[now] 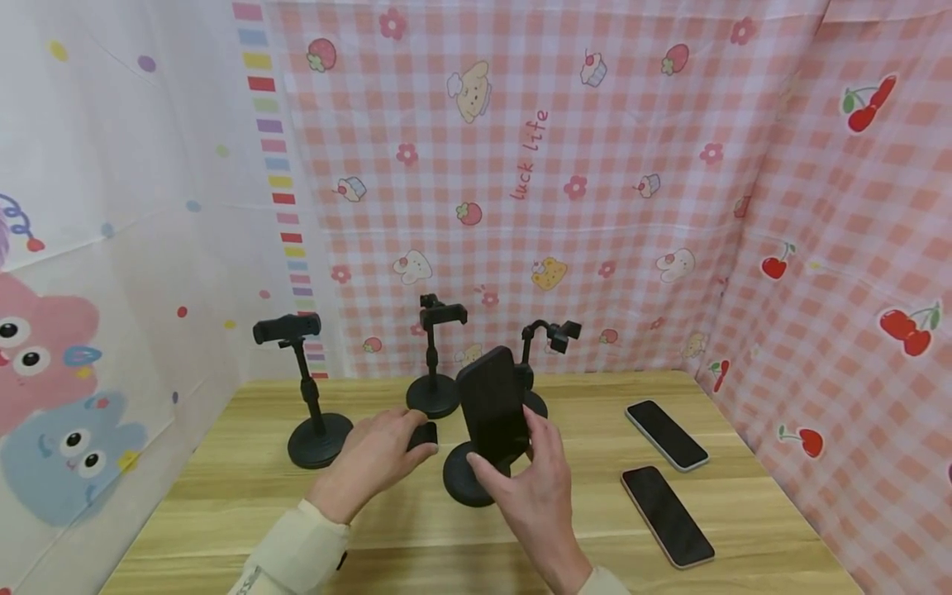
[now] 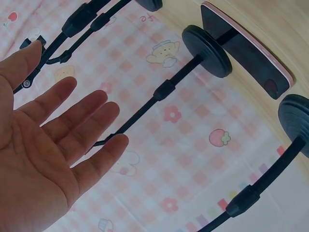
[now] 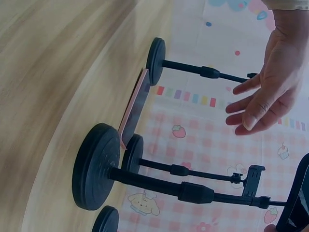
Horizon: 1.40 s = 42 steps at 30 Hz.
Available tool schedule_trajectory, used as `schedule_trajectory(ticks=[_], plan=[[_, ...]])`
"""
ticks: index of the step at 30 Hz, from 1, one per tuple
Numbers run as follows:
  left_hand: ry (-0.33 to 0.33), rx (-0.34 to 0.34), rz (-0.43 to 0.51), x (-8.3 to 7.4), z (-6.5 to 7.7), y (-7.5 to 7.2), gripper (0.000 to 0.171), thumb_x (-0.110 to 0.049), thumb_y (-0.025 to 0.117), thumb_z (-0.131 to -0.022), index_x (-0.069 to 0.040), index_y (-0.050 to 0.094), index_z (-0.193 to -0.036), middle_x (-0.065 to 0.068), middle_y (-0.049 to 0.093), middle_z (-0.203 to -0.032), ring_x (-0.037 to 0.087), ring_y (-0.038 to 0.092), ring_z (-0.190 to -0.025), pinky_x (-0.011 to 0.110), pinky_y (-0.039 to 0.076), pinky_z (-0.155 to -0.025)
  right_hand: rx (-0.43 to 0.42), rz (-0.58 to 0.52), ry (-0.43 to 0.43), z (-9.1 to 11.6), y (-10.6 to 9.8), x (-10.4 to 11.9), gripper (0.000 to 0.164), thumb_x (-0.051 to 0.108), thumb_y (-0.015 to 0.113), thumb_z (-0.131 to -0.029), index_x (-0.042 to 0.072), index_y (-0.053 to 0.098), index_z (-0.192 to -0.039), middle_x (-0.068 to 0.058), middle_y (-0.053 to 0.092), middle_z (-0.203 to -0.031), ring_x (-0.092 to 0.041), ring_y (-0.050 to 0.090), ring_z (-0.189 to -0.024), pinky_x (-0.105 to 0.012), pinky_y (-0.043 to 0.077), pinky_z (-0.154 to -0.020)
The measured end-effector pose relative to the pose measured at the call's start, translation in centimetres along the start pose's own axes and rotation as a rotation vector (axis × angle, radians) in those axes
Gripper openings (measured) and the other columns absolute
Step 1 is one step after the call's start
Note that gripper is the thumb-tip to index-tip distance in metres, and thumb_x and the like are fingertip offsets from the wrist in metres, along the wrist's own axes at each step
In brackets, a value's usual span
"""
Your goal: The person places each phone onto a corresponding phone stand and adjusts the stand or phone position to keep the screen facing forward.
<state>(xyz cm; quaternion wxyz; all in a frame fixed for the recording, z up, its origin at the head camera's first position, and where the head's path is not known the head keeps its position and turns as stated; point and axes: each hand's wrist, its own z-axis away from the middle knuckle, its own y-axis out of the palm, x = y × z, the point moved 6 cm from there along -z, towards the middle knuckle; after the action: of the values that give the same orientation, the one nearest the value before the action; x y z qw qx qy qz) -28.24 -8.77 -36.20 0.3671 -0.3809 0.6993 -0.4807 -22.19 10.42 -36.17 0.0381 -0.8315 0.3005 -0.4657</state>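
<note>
My right hand [image 1: 531,479] holds a black smartphone [image 1: 492,405], its thumb at the lower front and its fingers along the right edge. The phone stands tilted upright on top of a black phone stand, whose round base [image 1: 467,478] rests on the table; in the right wrist view its pole [image 3: 195,192] leads up to the phone [image 3: 297,195]. My left hand [image 1: 375,450] hovers to the left with fingers loosely spread, holding nothing [image 2: 63,140]. Below it a pink-edged smartphone [image 2: 248,50] lies flat between stand bases, mostly hidden by the hand in the head view.
Three more black phone stands stand behind: one at left [image 1: 316,438], one at back centre [image 1: 434,397], one partly behind the held phone [image 1: 537,403]. Two smartphones lie at right, a light-edged one [image 1: 667,435] and a pink-edged one [image 1: 667,516]. Patterned cloths [image 1: 595,107] enclose the wooden table [image 1: 587,450].
</note>
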Motion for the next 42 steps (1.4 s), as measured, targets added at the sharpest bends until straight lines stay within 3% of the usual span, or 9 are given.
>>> schedule_trajectory(ticks=[14,25,35,42], plan=[[0.047,-0.168,0.075,-1.1,-0.7,-1.7,0.040,-0.042,0.060,-0.085,-0.019,0.058,-0.118,-0.001,0.059,-0.109,0.015,0.060,-0.089,0.036,0.049,-0.070,-0.081,-0.030,0.026,-0.9,-0.2,0.7,0.074,0.049,0.077,-0.063,0.013,0.051,-0.122,0.002,0.051,-0.107,-0.012,0.050,-0.095,-0.039,0.048,-0.076],[0.093,-0.259,0.222,-2.6,-1.3,-3.5,0.049,-0.042,0.057,-0.087,-0.018,0.049,-0.129,0.001,0.054,-0.121,0.018,0.054,-0.107,0.040,0.046,-0.081,-0.100,-0.052,0.059,-1.3,0.2,0.7,0.072,0.052,0.076,-0.063,0.016,0.052,-0.120,0.003,0.051,-0.104,-0.010,0.051,-0.093,-0.037,0.048,-0.076],[0.233,-0.347,0.339,-4.4,-1.9,-4.5,0.052,-0.036,0.052,-0.091,-0.018,0.038,-0.137,0.001,0.053,-0.121,0.014,0.052,-0.108,0.036,0.044,-0.085,-0.116,-0.079,0.072,-1.8,0.3,0.5,0.071,0.053,0.076,-0.061,0.015,0.054,-0.118,0.002,0.052,-0.097,-0.012,0.051,-0.084,-0.035,0.045,-0.071],[0.326,-0.364,0.376,-5.3,-2.5,-5.1,0.051,-0.025,0.054,-0.091,-0.025,0.035,-0.139,-0.004,0.051,-0.124,0.010,0.050,-0.107,0.033,0.042,-0.089,-0.111,-0.074,0.074,-2.1,0.4,0.5,0.074,0.055,0.075,-0.062,0.014,0.054,-0.119,0.001,0.052,-0.098,-0.012,0.051,-0.081,-0.031,0.042,-0.068]])
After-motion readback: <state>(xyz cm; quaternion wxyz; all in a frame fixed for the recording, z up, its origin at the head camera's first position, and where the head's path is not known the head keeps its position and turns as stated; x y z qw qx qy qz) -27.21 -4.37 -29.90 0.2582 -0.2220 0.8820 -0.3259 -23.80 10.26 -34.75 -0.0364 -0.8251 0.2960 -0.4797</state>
